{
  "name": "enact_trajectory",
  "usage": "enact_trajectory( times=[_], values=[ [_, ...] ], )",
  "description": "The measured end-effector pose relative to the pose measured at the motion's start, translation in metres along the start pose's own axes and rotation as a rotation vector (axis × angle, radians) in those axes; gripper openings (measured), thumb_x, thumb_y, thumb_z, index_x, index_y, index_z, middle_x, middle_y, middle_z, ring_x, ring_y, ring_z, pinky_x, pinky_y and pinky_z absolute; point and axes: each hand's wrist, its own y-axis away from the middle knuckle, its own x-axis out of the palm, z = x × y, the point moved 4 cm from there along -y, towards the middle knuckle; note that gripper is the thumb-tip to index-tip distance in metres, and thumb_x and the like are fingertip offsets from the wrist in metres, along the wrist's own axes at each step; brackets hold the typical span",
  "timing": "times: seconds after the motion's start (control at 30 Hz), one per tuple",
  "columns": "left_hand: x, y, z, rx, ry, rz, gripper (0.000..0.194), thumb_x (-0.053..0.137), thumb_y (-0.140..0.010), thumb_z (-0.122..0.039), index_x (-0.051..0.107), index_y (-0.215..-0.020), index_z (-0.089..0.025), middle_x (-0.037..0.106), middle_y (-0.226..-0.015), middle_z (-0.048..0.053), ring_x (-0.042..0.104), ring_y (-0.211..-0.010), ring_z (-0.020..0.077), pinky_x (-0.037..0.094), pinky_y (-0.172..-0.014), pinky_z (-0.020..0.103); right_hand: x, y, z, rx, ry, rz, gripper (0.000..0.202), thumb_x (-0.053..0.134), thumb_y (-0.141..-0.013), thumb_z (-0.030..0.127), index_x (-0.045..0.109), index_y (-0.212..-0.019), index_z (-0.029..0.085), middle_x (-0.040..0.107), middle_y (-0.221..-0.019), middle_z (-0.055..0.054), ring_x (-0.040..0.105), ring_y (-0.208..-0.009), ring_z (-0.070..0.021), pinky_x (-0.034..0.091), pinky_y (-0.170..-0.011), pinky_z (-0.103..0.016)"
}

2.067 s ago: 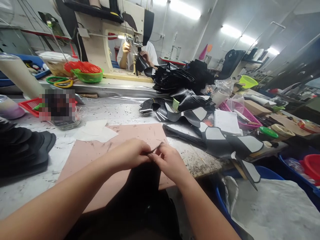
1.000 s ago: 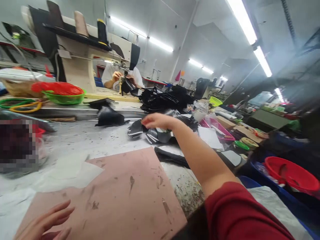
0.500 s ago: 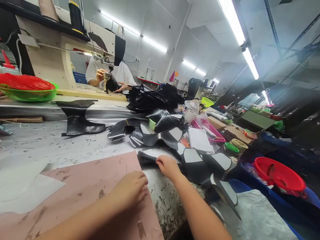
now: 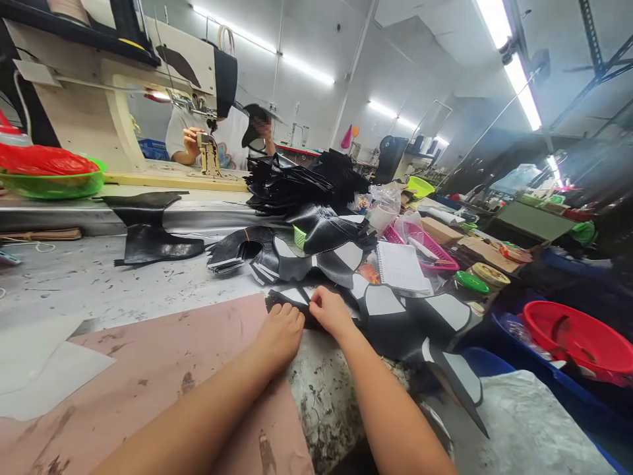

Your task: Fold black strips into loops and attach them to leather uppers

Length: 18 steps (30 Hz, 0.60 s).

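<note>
bright ceiling tubes [image 4: 514, 72] glare; edges warped, right side blurred.

Bench [image 4: 99, 290]: grey, stained and scuffed, carrying all items below.
Pink cutting mat [image 4: 198, 369]: marked, near edge, left of the grip.
White paper sheets [image 4: 39, 369]: far left of the grip.
Single black leather piece [image 4: 148, 237]: beyond the grip to the left.
Heap of black cut pieces [image 4: 301, 181]: beyond the grip.
Sewing machine [image 4: 99, 86]: cream, far left, a person seated behind it.
Green bowl [image 4: 49, 185]: holds red plastic.
Spiral notebook [image 4: 403, 267]: right of the grip, beside a pink basket [image 4: 430, 247].
Green lid [image 4: 469, 282]: further right.
Red bowl [image 4: 573, 333]: far right, lower.
</note>
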Motion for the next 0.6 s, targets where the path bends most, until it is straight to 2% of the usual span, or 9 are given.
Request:
enact_trajectory(
  times=[0.1,0.2,0.3,0.4,0.5,0.6],
  values=[
    [0.003,0.002,0.001,-0.02,0.001,-0.015,0.023,0.039,-0.081,-0.01,0.06,-0.088,-0.01,0.059,-0.091,0.015,0.05,-0.089,0.0266,0.036,-0.074,0.038,0.003,0.003,-0.006,-0.001,-0.095,-0.018,0.007,0.05,-0.07,0.014,0.053,-0.073,0.019,0.059,-0.067,0.001,0.054,-0.061,-0.0139,0.038,-0.059,-0.023],
    [0.004,0.003,0.001,-0.02,0.019,-0.013,0.021,0.044,-0.081,-0.019,0.059,-0.093,-0.01,0.057,-0.1,0.015,0.049,-0.094,0.0265,0.036,-0.078,0.037,0.006,0.007,-0.007,-0.024,-0.172,-0.046,0.016,0.053,-0.062,0.009,0.051,-0.073,0.021,0.057,-0.066,0.003,0.053,-0.063,-0.0147,0.038,-0.061,-0.024],
    [0.003,0.003,0.0,-0.014,0.03,0.011,0.022,0.046,-0.08,-0.021,0.059,-0.094,-0.01,0.058,-0.096,0.014,0.05,-0.09,0.027,0.037,-0.075,0.039,0.012,0.013,-0.007,0.004,-0.262,-0.15,0.016,0.05,-0.062,0.008,0.05,-0.072,0.021,0.055,-0.065,0.003,0.052,-0.063,-0.0156,0.039,-0.065,-0.027],
    [0.002,0.002,-0.001,-0.014,0.044,0.031,0.024,0.048,-0.08,-0.023,0.059,-0.096,-0.009,0.058,-0.095,0.015,0.05,-0.092,0.0285,0.037,-0.076,0.04,0.015,0.016,-0.013,0.078,-0.39,-0.309,0.011,0.051,-0.066,0.014,0.048,-0.075,0.02,0.055,-0.068,0.001,0.054,-0.065,-0.016,0.042,-0.066,-0.028],
    [0.002,-0.001,-0.001,-0.023,0.075,0.048,0.026,0.052,-0.079,-0.025,0.058,-0.096,-0.007,0.058,-0.096,0.015,0.05,-0.094,0.0288,0.038,-0.078,0.041,-0.002,0.017,-0.027,0.168,-0.521,-0.514,0.02,0.049,-0.073,0.018,0.047,-0.093,0.017,0.057,-0.078,-0.002,0.057,-0.072,-0.016,0.045,-0.068,-0.029],
    [0.002,-0.002,0.001,-0.056,0.113,0.07,0.026,0.054,-0.08,-0.027,0.057,-0.098,-0.008,0.058,-0.099,0.013,0.05,-0.098,0.0268,0.039,-0.082,0.042,-0.039,0.019,-0.038,0.194,-0.642,-0.681,0.034,0.044,-0.084,0.019,0.037,-0.117,0.016,0.056,-0.098,-0.007,0.057,-0.088,-0.0161,0.046,-0.078,-0.032]
  ],
)
